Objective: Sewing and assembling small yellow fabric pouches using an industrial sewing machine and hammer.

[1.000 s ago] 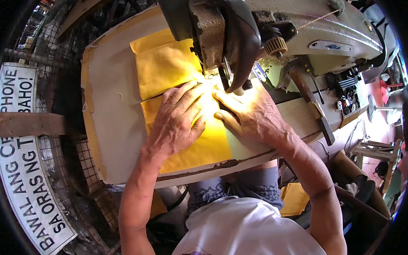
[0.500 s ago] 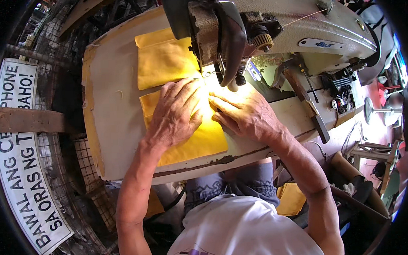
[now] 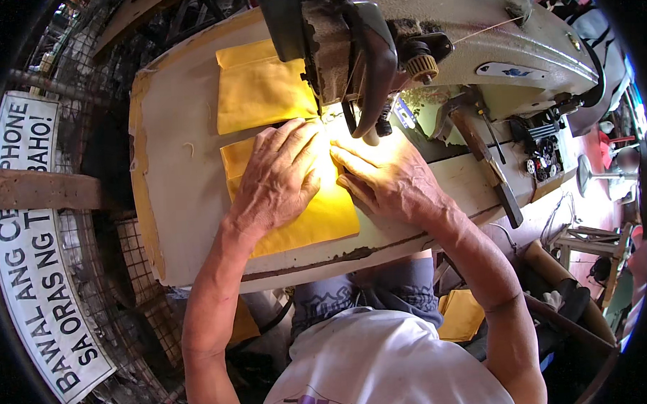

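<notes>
Two yellow fabric pieces lie on the sewing table: a far one and a near one, a narrow gap between their left parts. On the near piece rests my left hand, palm down, fingers stretched toward the needle area and touching the cloth's far edge. My right hand lies flat beside the cloth's right edge, its fingertips at the brightly lit spot under the sewing machine. Glare and the machine's dark lever hide the needle and the exact contact of the fingertips.
A hammer and a screwdriver lie right of my right hand, under the machine's arm. A bobbin winder sits at the table's right end. More yellow pieces are below the table. Wire mesh and a sign stand left.
Both yellow pieces have shifted slightly away from me, toward the far side of the table. My left fingertips have moved a little the same way; my right hand has barely moved.
</notes>
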The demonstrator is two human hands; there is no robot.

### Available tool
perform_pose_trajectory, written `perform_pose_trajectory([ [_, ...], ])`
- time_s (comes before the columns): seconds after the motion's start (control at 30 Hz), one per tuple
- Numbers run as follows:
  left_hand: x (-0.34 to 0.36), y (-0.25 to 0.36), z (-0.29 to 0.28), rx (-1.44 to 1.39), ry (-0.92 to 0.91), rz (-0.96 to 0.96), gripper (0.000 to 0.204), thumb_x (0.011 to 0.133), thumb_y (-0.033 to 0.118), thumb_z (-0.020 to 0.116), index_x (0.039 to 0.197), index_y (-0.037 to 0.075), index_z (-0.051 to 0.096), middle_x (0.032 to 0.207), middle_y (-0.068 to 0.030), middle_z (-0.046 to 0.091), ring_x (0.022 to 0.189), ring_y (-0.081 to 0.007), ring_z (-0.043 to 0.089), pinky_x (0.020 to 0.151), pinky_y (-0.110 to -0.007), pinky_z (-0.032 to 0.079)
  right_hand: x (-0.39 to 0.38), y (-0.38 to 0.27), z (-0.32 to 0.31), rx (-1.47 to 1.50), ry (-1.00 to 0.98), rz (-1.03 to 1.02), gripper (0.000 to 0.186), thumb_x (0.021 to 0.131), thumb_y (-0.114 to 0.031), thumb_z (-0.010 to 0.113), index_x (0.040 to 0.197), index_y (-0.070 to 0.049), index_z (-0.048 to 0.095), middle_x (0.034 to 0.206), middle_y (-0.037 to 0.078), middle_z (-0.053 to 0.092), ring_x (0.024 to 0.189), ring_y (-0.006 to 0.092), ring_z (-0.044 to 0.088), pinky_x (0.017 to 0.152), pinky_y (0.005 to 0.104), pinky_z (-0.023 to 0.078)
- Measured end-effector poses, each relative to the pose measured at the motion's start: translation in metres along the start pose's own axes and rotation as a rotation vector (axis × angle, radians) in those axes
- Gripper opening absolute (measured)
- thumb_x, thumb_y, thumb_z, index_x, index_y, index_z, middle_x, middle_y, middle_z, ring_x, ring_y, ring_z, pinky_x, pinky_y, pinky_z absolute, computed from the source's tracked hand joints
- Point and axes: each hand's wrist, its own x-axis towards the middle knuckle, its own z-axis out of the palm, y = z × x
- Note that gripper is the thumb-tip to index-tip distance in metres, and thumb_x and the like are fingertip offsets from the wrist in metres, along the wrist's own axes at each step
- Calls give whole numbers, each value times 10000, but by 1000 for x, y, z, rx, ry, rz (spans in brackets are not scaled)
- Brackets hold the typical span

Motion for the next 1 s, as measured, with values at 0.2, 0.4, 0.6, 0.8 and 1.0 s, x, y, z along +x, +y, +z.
perform_pose_trajectory([
  [0.2, 0, -1, 0, 5, -26, -21, 390, 878, 154, 584, 1231, -9, 614, 1304, -140, 584, 1269, -288, 510, 1074, -448, 385, -1, 0, 2, -17, -10, 0, 353, 830, -174, 727, 1136, -13, 659, 1147, 126, 667, 959, 312, 643, 772, 436, 508],
  [0.4, 1, -6, 2, 0, 0, -46, 401, 856, 119, 620, 1236, -7, 608, 1300, -144, 578, 1270, -291, 517, 1085, -450, 389, 2, -1, 1, -35, -41, 68, 383, 823, -169, 725, 1166, -17, 651, 1127, 125, 662, 964, 320, 631, 787, 440, 503],
  [0.6, -3, -6, 8, -89, 127, 51, 356, 829, 85, 681, 1168, -12, 632, 1212, -138, 613, 1209, -294, 569, 1086, -449, 424, -2, 1, -4, -3, -62, 11, 355, 810, -139, 737, 1134, -16, 660, 1119, 135, 666, 943, 335, 633, 754, 448, 498],
  [0.8, -3, -7, 9, -107, 110, 48, 318, 840, 95, 673, 1135, -20, 644, 1183, -144, 626, 1221, -296, 567, 1133, -460, 400, -3, 5, 0, -17, -25, -35, 315, 822, -127, 733, 1110, -17, 670, 1128, 135, 679, 894, 325, 647, 731, 432, 499],
  [1.0, -4, -7, 4, -88, 86, 24, 312, 855, 96, 657, 1144, -22, 648, 1195, -142, 632, 1225, -292, 568, 1136, -451, 397, 2, -1, 1, -4, -18, -25, 296, 831, -121, 726, 1102, -17, 671, 1099, 138, 693, 836, 325, 656, 701, 421, 508],
])
